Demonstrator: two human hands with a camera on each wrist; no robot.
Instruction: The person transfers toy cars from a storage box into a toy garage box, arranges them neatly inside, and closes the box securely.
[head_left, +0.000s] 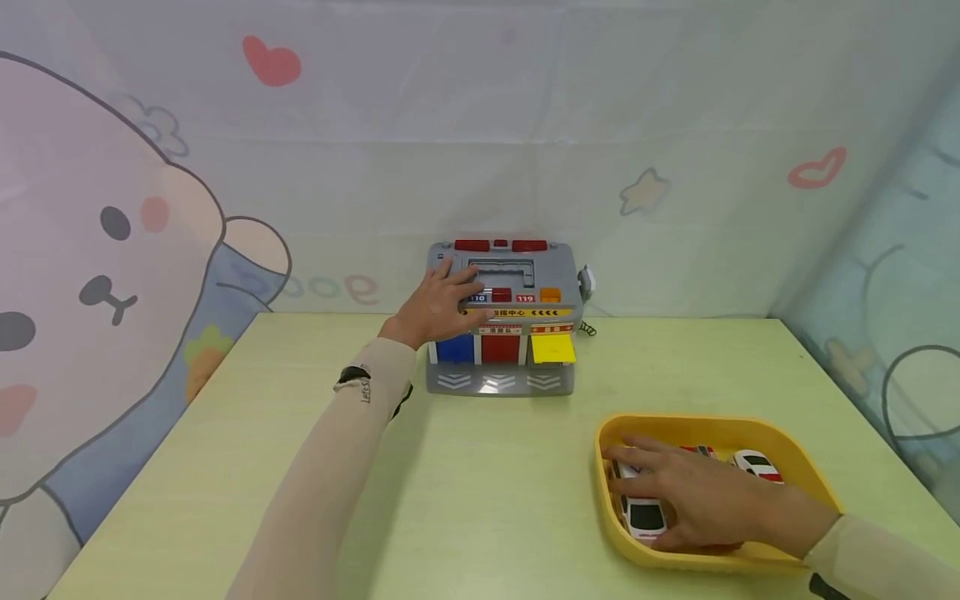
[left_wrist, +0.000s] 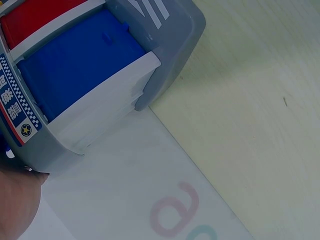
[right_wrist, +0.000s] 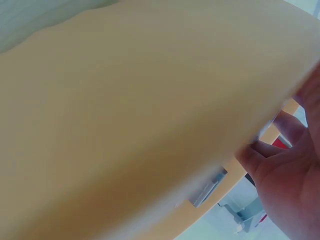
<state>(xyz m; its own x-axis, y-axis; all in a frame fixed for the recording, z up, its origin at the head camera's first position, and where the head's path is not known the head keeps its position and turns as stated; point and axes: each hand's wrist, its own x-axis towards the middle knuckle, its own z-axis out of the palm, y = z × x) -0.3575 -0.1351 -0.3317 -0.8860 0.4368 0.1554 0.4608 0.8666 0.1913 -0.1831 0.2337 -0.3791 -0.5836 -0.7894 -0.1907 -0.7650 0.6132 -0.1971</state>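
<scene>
A grey toy station (head_left: pixel 501 379) with blue, red and yellow doors stands at the back of the table. The yellow door (head_left: pixel 553 348) is raised; the blue door (left_wrist: pixel 82 65) is down. My left hand (head_left: pixel 438 308) rests on the station's top left, fingers spread. Down in a yellow tray (head_left: pixel 780 433), my right hand (head_left: pixel 697 496) reaches over a white toy car (head_left: pixel 647 518), with fingers and thumb apart around it. The car is partly covered by the hand. In the right wrist view the tray's blurred wall hides much of the hand's work.
Another white toy car (head_left: pixel 757 465) with red on it lies on the tray's right side, and a red toy piece (head_left: pixel 703 450) shows behind the hand. A grey handle (head_left: pixel 587 283) sticks out on the station's right side. A printed cloth (head_left: pixel 480 125) hangs behind the table.
</scene>
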